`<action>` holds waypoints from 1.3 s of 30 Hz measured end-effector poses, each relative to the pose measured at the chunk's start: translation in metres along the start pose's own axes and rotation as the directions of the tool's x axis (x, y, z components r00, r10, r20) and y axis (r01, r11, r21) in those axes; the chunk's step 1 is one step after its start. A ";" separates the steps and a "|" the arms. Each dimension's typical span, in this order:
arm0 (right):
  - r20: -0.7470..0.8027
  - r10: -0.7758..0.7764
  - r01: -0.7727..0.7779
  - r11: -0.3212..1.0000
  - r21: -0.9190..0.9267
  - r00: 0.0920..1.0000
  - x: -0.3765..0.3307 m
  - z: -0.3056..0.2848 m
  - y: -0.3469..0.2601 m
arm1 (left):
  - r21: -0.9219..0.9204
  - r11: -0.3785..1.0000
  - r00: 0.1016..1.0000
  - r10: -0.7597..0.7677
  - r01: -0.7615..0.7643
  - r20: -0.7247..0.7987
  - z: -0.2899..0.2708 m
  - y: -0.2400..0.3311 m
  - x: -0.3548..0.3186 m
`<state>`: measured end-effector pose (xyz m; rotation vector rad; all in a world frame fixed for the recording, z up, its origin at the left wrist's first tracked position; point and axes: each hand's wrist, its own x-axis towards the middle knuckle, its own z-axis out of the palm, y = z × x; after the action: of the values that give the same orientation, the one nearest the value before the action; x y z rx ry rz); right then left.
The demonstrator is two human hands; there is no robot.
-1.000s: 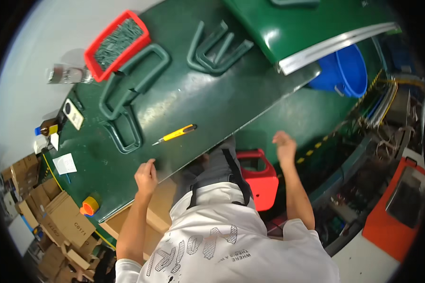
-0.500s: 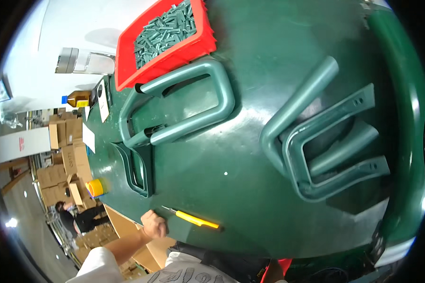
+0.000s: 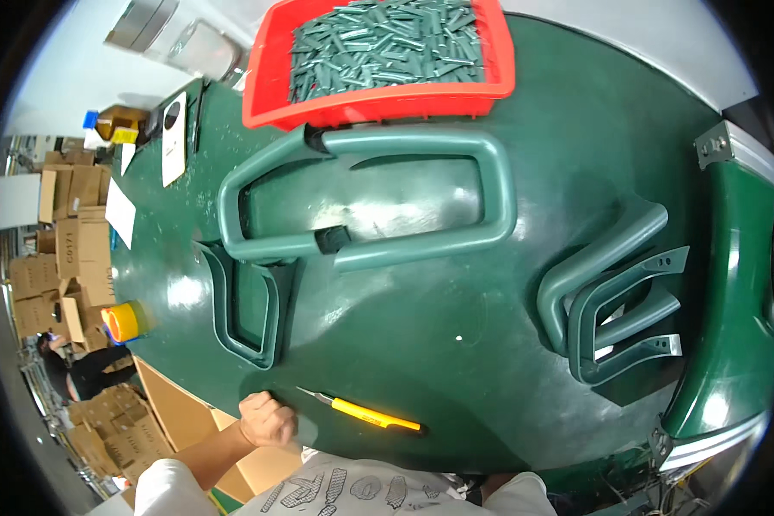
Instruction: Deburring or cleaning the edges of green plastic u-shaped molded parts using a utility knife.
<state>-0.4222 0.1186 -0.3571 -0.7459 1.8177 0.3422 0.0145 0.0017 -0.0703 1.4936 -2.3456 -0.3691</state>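
Observation:
My left hand (image 3: 267,420) rests in a fist on the near edge of the green table (image 3: 439,353), holding nothing that I can see. Just right of it lies a yellow utility knife (image 3: 365,412), blade pointing at the hand. My right hand is out of view. Ahead on the table lies a large green plastic U-shaped frame (image 3: 378,202), with a smaller green frame (image 3: 245,314) at its lower left. To the right sit stacked green frames (image 3: 615,305). At the far edge stands a red bin (image 3: 378,64) full of small green plastic strips.
An orange-and-yellow tape roll (image 3: 122,322) sits at the table's left edge. White paper sheets (image 3: 120,211) lie at far left. Cardboard boxes (image 3: 60,241) stack on the floor to the left, where another person (image 3: 77,370) bends. A second green surface (image 3: 740,301) adjoins on the right.
The view has swung down and closer to the table. My left hand has closed into a fist at the table edge by the knife. My right hand, raised one second ago, has left view.

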 end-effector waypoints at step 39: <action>-0.011 -0.997 0.610 -0.040 -0.791 -0.079 -0.229 -0.168 -0.358 | 0.074 0.997 0.808 0.041 0.003 -0.588 -0.051 0.029 0.117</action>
<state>-0.2700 -0.1742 -0.0411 -2.6953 1.1823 -0.4335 -0.0344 -0.0950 0.0034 1.3594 -1.8780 0.1785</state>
